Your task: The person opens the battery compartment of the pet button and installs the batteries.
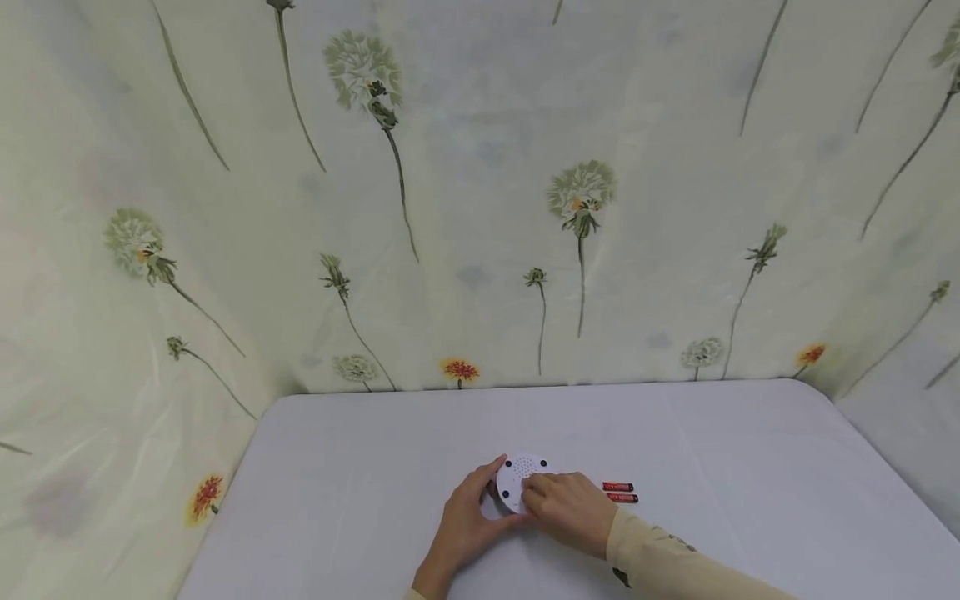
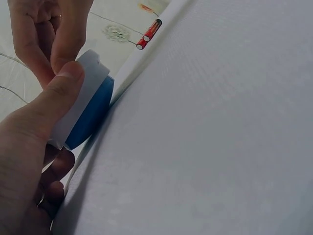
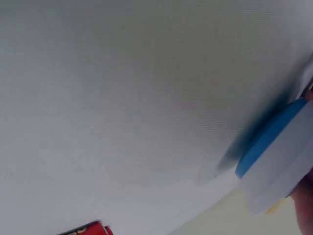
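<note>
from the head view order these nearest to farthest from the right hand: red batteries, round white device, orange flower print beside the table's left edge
1. Round white device: touched by the right hand, on its left.
2. Red batteries: on the table, just right of the hand.
3. Orange flower print: far left, past the table's edge.

honestly can't tell if it's a home or a studio, looks like some kinda screened-off nook: dandelion-print curtain [image 1: 480, 217] hanging round the back and both sides, close about a white cloth-covered table [image 1: 352, 475] with rounded far corners
</note>
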The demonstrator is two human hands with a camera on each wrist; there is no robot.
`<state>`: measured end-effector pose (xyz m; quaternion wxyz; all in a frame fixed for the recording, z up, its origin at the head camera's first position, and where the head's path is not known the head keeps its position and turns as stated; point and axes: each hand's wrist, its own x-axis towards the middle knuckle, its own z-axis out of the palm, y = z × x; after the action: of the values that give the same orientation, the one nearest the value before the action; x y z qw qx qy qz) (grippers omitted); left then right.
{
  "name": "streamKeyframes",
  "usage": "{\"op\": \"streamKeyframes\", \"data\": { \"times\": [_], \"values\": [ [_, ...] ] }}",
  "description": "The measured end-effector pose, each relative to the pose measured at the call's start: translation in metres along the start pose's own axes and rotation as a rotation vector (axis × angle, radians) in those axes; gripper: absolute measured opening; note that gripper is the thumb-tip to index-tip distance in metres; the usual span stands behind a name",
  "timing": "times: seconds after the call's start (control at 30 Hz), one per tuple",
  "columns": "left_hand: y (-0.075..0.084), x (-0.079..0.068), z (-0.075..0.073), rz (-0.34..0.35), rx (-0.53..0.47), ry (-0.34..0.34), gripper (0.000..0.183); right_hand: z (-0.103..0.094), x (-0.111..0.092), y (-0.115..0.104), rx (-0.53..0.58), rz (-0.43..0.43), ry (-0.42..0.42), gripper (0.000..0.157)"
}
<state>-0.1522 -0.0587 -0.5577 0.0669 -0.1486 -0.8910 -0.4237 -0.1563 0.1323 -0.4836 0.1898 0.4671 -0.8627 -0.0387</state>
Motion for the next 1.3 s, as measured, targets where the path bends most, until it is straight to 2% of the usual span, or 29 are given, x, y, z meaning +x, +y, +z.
{"op": "streamKeyframes", "data": {
  "times": [0.27, 0.47, 0.67, 0.83, 1.03, 1.3],
  "values": [
    [0.001, 0.0, 0.003, -0.027, 0.007, -0.004, 0.086, 0.005, -0.006, 0.003, 0.032, -0.004, 0.058, 0.017],
    [0.003, -0.002, 0.004, -0.033, -0.01, -0.013, 0.087, 0.006, -0.014, 0.002, 0.146, 0.059, 0.086, 0.016],
    [0.004, -0.003, -0.003, -0.032, 0.001, -0.016, 0.089, 0.01, -0.013, 0.004, 0.262, 0.098, 0.121, 0.015],
    [0.004, -0.003, -0.003, -0.029, -0.006, -0.009, 0.088, 0.011, -0.009, 0.004, 0.231, 0.11, 0.121, 0.019],
    [0.003, 0.0, -0.001, -0.015, 0.006, 0.001, 0.089, 0.01, -0.007, 0.004, 0.168, 0.084, 0.135, 0.021],
    [0.003, 0.0, -0.001, -0.004, 0.005, 0.006, 0.088, 0.009, -0.004, 0.007, 0.197, 0.088, 0.067, 0.018]
  ]
}}
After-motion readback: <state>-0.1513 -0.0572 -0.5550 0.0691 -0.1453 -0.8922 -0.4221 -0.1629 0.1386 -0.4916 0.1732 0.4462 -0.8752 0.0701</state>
